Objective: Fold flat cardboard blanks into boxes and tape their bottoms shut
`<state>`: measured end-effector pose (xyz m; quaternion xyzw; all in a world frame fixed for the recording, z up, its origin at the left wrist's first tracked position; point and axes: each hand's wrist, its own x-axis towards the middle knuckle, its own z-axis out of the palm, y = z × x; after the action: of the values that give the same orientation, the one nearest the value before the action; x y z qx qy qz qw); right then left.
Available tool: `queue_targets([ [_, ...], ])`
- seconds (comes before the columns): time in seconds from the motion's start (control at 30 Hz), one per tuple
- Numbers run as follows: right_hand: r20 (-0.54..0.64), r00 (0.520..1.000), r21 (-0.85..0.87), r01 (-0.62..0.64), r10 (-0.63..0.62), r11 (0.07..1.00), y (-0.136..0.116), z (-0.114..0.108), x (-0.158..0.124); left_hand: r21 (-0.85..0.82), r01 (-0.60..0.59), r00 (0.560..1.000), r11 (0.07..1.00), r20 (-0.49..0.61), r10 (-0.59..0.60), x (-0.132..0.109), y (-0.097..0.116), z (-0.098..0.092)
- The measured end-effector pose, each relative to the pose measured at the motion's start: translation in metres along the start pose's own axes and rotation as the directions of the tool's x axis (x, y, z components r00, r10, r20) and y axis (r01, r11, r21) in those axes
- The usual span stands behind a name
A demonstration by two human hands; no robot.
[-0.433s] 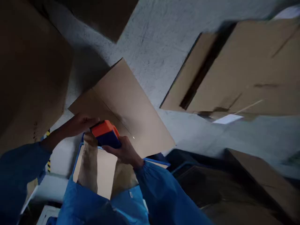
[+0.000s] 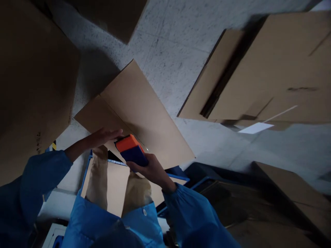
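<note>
My right hand (image 2: 151,168) is wrapped round an orange and blue block-shaped tool (image 2: 130,150) with a dark front edge; its exact kind does not show. My left hand (image 2: 103,136) is open, its fingers stretched out beside the tool's front end. Whether the fingertips touch it, I cannot tell. Beyond both hands is a creased brown cardboard piece (image 2: 152,117), folded along a line, with the tool above its near part. Closer to my body, flat cardboard (image 2: 117,184) lies inside a blue rim (image 2: 86,174).
A large carton (image 2: 33,86) stands at the left, with another dark carton (image 2: 113,17) at the top. Flattened cardboard (image 2: 261,75) lies on the grey floor (image 2: 170,58) at the right. Dark bins with cardboard (image 2: 292,186) are at the lower right.
My right hand has moved right and slightly down with the tool. My left hand has also moved right, staying near the tool's front end. The view has shifted slightly.
</note>
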<state>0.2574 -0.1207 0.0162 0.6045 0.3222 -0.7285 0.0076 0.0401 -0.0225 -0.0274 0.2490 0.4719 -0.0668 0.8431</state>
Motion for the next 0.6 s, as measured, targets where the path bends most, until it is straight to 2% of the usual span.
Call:
queue_targets([
  [0.1, 0.117, 0.992, 0.110, -0.055, 0.042, 0.992, -0.001, -0.008, -0.005, -0.186, 0.114, 0.993, 0.976, 0.062, -0.104, 0.011, -0.009, -0.002],
  [0.17, 0.119, 0.991, 0.100, -0.066, 0.054, 0.993, -0.005, -0.010, -0.007, -0.233, 0.141, 0.988, 0.962, 0.098, -0.121, 0.013, -0.009, -0.001],
  [0.23, 0.102, 0.992, 0.096, -0.078, 0.068, 0.992, -0.011, -0.010, -0.008, -0.225, 0.113, 0.991, 0.968, 0.097, -0.093, 0.013, -0.006, -0.002],
  [0.43, 0.090, 0.991, 0.108, -0.112, 0.102, 0.988, -0.034, -0.008, -0.005, 0.010, -0.059, 0.998, 0.998, -0.014, 0.059, 0.015, 0.018, -0.011],
  [0.6, 0.115, 0.992, 0.165, -0.063, 0.044, 0.984, -0.049, -0.008, -0.001, 0.256, -0.158, 0.962, 0.954, -0.179, 0.207, -0.001, 0.037, -0.021],
])
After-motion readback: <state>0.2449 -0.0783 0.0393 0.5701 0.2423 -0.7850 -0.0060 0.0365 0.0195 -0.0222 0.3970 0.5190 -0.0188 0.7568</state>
